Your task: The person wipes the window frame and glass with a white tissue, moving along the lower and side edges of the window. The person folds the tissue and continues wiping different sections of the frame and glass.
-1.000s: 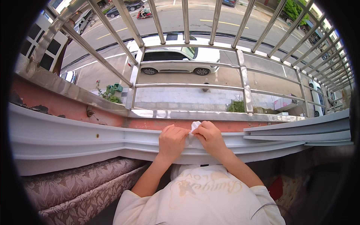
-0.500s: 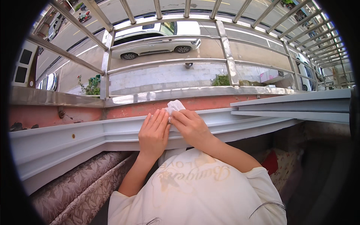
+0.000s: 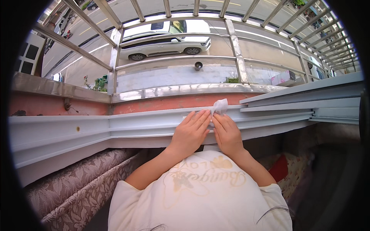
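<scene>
A crumpled white tissue (image 3: 220, 107) pokes up between my two hands, over the white window frame track (image 3: 154, 120). My left hand (image 3: 190, 131) presses down there with its fingers close together, and a pale edge that looks like tissue shows beside them. On the other side, my right hand (image 3: 228, 133) pinches the tissue, fingertips almost meeting those of the left. The part of the tissue beneath the fingers is hidden.
Metal railing bars (image 3: 235, 50) stand beyond a red ledge (image 3: 154, 105). Sliding sash panels (image 3: 304, 100) rest in the track at the right. Rolled patterned fabric (image 3: 81, 177) lies at the lower left. Below outside, a white car (image 3: 165, 44) is parked near a dark bin (image 3: 198, 66).
Both hands have moved right along the track with the tissue. My right hand has turned so its fingers point more directly away from me, and the view has shifted slightly.
</scene>
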Available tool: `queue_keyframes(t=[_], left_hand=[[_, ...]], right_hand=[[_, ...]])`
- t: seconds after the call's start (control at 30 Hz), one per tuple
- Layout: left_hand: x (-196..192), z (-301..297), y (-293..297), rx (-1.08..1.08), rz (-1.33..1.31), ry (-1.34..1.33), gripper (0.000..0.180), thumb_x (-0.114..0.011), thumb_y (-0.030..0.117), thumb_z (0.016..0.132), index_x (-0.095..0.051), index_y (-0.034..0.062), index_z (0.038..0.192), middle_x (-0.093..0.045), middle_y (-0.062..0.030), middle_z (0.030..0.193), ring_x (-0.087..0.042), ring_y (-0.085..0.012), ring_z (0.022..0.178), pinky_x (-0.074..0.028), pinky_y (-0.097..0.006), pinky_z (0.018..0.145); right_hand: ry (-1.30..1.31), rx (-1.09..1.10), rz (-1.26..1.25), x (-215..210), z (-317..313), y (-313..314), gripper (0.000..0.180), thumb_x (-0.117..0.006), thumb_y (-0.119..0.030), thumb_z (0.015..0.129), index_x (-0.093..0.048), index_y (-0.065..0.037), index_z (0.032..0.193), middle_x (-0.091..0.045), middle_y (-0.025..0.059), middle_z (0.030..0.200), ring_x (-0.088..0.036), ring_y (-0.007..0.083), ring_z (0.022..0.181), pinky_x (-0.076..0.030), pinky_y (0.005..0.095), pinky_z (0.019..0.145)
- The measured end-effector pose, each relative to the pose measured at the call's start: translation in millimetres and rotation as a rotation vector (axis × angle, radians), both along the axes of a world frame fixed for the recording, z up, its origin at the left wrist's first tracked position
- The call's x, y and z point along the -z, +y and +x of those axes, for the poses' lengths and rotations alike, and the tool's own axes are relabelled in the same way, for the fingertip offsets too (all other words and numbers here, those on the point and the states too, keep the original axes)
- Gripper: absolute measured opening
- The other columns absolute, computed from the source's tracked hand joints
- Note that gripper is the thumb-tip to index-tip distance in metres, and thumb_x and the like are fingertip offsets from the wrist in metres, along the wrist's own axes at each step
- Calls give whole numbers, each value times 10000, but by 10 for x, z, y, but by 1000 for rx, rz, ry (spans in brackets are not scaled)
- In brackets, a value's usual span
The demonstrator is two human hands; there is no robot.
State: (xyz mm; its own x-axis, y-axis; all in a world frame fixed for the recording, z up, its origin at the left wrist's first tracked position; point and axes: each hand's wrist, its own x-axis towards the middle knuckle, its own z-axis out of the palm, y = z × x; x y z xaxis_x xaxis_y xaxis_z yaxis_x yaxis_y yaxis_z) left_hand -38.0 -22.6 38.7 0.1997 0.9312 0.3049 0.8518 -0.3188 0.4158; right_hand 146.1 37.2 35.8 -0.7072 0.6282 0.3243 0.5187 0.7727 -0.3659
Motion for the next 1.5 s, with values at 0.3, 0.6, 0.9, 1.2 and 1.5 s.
queue_keyframes(t=[0.3, 0.6, 0.9, 1.2, 1.5], left_hand=[[54, -663, -698, -500, 129, -4, 268, -681, 46, 862, -701, 19, 1128, -703, -142, 1150, -658, -313, 1097, -482, -468, 1009], [122, -147, -394, -416, 215, -67, 215, -711, 60, 844, -737, 46, 1057, -728, -86, 1081, -672, -261, 1047, -509, -441, 961], [169, 757, 236, -78, 226, -157, 323, -675, 53, 824, -687, 10, 1144, -693, -112, 1188, -665, -260, 1078, -544, -395, 932], [168, 489, -81, -240, 289, -83, 317, -651, 22, 797, -715, 7, 1107, -706, -124, 1180, -678, -271, 1098, -548, -393, 947], [155, 347, -417, -421, 259, -1, 240, -668, 111, 831, -689, 27, 1054, -708, -96, 1060, -678, -268, 981, -511, -407, 920]], right_hand=[[144, -391, -89, 20, -987, -236, 510, -640, -75, 811, -567, 56, 1298, -575, 172, 1330, -574, 302, 1197, -482, 391, 1016], [37, -341, 102, 17, -245, -6, 435, -575, -57, 821, -624, 81, 1230, -606, 184, 1303, -574, 303, 1235, -467, 396, 1061], [-59, -14, 157, -15, 918, 178, 409, -602, 32, 776, -659, 49, 1181, -627, 157, 1251, -622, 325, 1129, -526, 414, 943], [116, -162, -36, 38, 323, 88, 439, -657, 18, 777, -607, -4, 1213, -622, 149, 1070, -609, 331, 938, -504, 416, 817], [-99, -252, -11, -83, -154, -17, 290, -690, -93, 774, -622, -13, 1045, -602, 74, 960, -595, 247, 895, -497, 349, 795]])
